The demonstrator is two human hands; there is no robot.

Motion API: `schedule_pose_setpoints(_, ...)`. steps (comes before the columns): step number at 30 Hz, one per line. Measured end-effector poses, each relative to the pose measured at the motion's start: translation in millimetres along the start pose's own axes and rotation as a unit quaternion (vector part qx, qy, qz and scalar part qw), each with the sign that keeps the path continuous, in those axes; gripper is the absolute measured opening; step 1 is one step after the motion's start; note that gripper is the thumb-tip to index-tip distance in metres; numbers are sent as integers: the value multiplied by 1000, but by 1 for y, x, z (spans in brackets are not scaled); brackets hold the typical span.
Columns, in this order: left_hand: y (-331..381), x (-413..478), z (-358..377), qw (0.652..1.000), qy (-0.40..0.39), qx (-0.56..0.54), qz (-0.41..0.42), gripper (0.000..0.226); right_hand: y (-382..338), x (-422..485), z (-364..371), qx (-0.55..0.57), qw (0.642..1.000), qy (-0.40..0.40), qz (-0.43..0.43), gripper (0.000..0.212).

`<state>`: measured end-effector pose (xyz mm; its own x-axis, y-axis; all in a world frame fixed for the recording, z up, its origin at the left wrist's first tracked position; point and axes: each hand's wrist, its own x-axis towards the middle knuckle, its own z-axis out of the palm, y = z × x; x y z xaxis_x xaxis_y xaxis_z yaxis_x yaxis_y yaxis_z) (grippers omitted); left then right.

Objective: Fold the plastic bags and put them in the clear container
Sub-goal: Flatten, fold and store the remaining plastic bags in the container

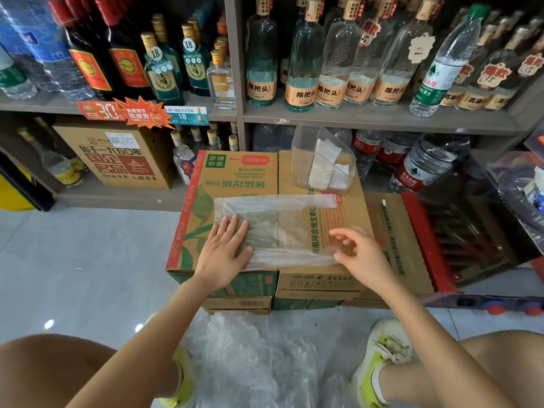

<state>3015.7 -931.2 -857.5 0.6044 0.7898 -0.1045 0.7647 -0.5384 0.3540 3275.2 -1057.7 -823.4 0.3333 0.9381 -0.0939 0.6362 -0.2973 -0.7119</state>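
A clear plastic bag lies spread flat across the tops of two cardboard boxes. My left hand presses flat on the bag's left part, fingers together. My right hand pinches the bag's near right corner between thumb and fingers. Behind the bag stands the clear container, tilted, with a few folded bags inside. A heap of loose plastic bags lies on the floor between my feet.
Shelves of glass bottles and water jugs stand right behind the boxes. A red crate sits to the right of the boxes. Grey tiled floor lies to the left.
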Motion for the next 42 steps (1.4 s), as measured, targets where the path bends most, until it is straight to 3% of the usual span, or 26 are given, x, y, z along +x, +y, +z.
schedule_pose_setpoints(3, 2, 0, -12, 992, 64, -111, -16, 66, -32, 1, 17, -73, 994, 43, -74, 39)
schedule_pose_setpoints(5, 2, 6, -17, 985, 141, -93, -17, 58, -55, 7, 44, -116, 986, 47, -108, 42)
schedule_pose_setpoints(7, 3, 14, -19, 984, 176, -24, -20, 66, -69, 19, 74, -169, 976, 27, -133, 52)
schedule_pose_setpoints(12, -5, 26, 2, 992, 62, 90, -61, 83, -70, 39, 114, -304, 942, -75, -125, 59)
schedule_pose_setpoints(15, -12, 29, 11, 990, 40, 106, -80, 84, -46, 32, 97, -341, 930, -85, -103, 61)
schedule_pose_setpoints(19, -13, 29, 12, 990, 41, 112, -79, 80, -14, 30, 55, -388, 920, -53, 14, 68)
schedule_pose_setpoints(22, -12, 29, 13, 989, 42, 116, -79, 80, -31, 44, 57, -378, 925, -20, -31, 67)
schedule_pose_setpoints(27, -12, 29, 13, 989, 43, 117, -76, 81, -68, 78, 98, -365, 915, -80, -151, 57)
schedule_pose_setpoints(30, -12, 29, 13, 990, 42, 111, -74, 81, -51, 88, 95, -366, 914, -102, -141, 58)
schedule_pose_setpoints(36, -14, 29, 13, 990, 41, 115, -73, 80, -14, 76, 52, -382, 921, -53, -59, 66)
schedule_pose_setpoints(39, -14, 27, 8, 994, 39, 86, -62, 84, -22, 45, 51, -298, 941, -49, -151, 68)
schedule_pose_setpoints(42, -16, 23, -4, 994, 57, -79, -55, 79, -26, 14, 62, -239, 932, -77, -262, 68)
